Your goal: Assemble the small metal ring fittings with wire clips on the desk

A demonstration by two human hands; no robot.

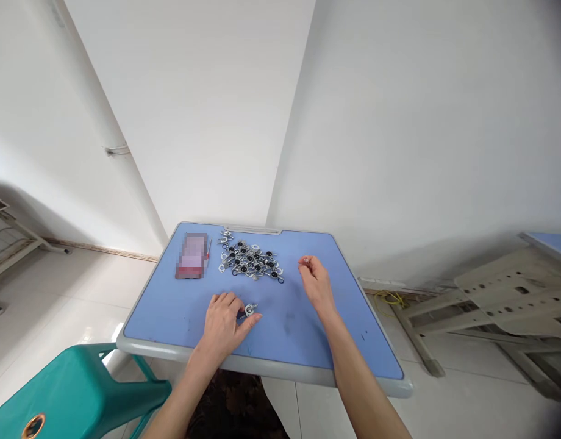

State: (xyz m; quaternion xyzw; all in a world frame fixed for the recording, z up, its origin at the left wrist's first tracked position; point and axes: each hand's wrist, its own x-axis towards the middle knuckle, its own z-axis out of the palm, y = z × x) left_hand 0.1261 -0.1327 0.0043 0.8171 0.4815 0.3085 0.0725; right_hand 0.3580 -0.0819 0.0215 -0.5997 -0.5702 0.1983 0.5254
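On the blue table top my left hand [223,323] is curled about a small silvery metal fitting [250,310] with a flat flange. The fitting shows between the fingertips and the thumb; its other end is hidden under the fingers. Off to the right, my right hand [316,283] is closed in a pinch above the table. A small shiny bit shows at its fingertips, too small to name. Between and beyond the hands lies a pile of similar metal fittings [250,259] with black round parts, flat flange plates and black rings.
A blurred-out flat rectangular object [192,256] lies on the table's left, with a thin screwdriver-like tool [208,251] beside it. The blue table [161,317] stands against a white wall. A green stool [74,384] is at lower left; another desk frame [491,299] stands right.
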